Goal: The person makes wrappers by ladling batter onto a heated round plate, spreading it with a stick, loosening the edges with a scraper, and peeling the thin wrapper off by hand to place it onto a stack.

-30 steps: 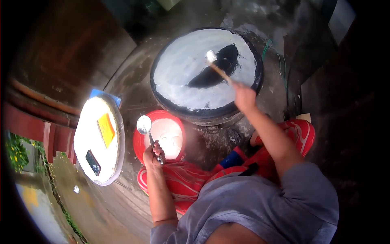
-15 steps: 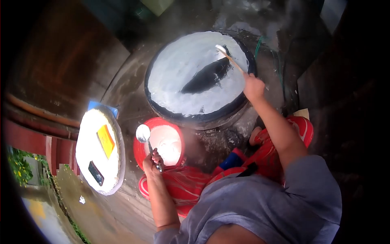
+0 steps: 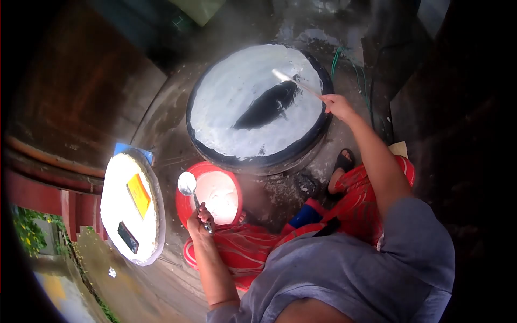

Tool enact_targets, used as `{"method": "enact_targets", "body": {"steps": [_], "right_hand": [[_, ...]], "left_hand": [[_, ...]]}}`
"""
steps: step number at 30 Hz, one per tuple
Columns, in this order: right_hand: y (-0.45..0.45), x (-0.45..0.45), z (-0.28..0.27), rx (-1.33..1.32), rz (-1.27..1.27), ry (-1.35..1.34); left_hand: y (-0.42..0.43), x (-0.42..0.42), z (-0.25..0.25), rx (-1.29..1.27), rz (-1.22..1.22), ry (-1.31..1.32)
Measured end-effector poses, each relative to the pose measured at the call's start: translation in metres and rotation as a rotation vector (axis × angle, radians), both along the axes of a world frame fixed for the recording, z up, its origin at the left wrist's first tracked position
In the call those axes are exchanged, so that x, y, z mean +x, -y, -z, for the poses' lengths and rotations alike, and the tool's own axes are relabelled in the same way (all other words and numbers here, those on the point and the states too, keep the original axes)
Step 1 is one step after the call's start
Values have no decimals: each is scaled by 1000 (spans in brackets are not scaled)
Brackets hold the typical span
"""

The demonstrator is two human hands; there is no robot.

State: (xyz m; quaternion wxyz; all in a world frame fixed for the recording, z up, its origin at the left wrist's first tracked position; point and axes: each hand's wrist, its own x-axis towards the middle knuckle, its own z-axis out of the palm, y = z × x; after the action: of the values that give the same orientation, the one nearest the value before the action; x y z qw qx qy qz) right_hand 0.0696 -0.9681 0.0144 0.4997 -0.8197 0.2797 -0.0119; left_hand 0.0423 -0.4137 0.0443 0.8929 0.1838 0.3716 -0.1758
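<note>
My left hand (image 3: 200,219) is closed around the handle of a metal ladle (image 3: 187,183), whose white-coated bowl hangs over the edge of a red bucket (image 3: 184,206). Thick white batter (image 3: 218,195) fills part of the bucket. In my right hand (image 3: 338,105) is the thin handle of a spreader (image 3: 308,89); its white head rests at or just above the sheet, beside the bare strip. A large round black griddle (image 3: 195,142) carries a broad sheet of white batter (image 3: 231,86). A dark, uncoated strip (image 3: 266,106) runs slantwise across its middle.
To the left stands a round white surface (image 3: 119,185) bearing a yellow-orange packet (image 3: 139,195) and a phone (image 3: 128,238). Green cord (image 3: 335,62) lies behind the griddle's right side. My sandalled foot (image 3: 343,161) is close to its front right. Steam drifts around the griddle.
The spreader's head has moved left and slightly down over the batter, away from the right end of the bare strip. My left hand still holds the ladle by the bucket.
</note>
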Motion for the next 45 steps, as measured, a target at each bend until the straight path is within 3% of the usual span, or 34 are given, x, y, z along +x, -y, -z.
{"method": "enact_targets", "body": {"steps": [3, 5, 9, 11, 13, 15, 16, 18, 20, 23, 25, 27, 29, 33, 36, 39, 42, 45], "right_hand": [[13, 6, 29, -71, 215, 226], [6, 11, 39, -140, 115, 212], [-22, -19, 0, -382, -130, 200], [-14, -40, -22, 15, -175, 20], [8, -41, 29, -47, -103, 167], [9, -42, 51, -272, 236, 230], [-13, -37, 51, -251, 169, 353], [-69, -30, 24, -178, 11, 224], [-103, -22, 16, -309, -69, 105], [-101, -26, -9, -233, -190, 35], [-86, -28, 11, -252, 13, 147], [-90, -28, 26, -202, 46, 140], [-121, -27, 23, -228, -129, 187], [-156, -31, -6, -418, -332, 128], [-151, -50, -58, -528, -418, 14], [-130, -67, -78, -648, -324, 97], [-162, -81, -62, -887, -243, 208], [-209, -91, -22, -979, -436, 347]], "left_hand": [[2, -1, 1, 1, 8, 16], [2, 0, 1, 17, 12, 37], [4, -2, -3, 14, 5, 44], [0, -1, 1, 6, 6, 52], [-2, -4, 3, -1, -1, 53], [2, -4, -3, 7, 10, 25], [3, -4, -4, 11, 16, 40], [1, -2, -1, 1, 29, 46], [4, -4, -4, -19, 32, 30], [-8, -1, 10, -57, 54, 68], [-5, -5, 5, -49, 44, 68], [3, -8, -5, 34, 13, 60], [4, -6, -5, 46, 16, 60], [-1, -5, -3, -17, 45, 53], [1, -7, -8, -11, 42, 50], [0, -9, -5, -5, 45, 79], [-1, -11, -4, 4, 37, 92], [-3, -8, 0, -24, 40, 86]]}}
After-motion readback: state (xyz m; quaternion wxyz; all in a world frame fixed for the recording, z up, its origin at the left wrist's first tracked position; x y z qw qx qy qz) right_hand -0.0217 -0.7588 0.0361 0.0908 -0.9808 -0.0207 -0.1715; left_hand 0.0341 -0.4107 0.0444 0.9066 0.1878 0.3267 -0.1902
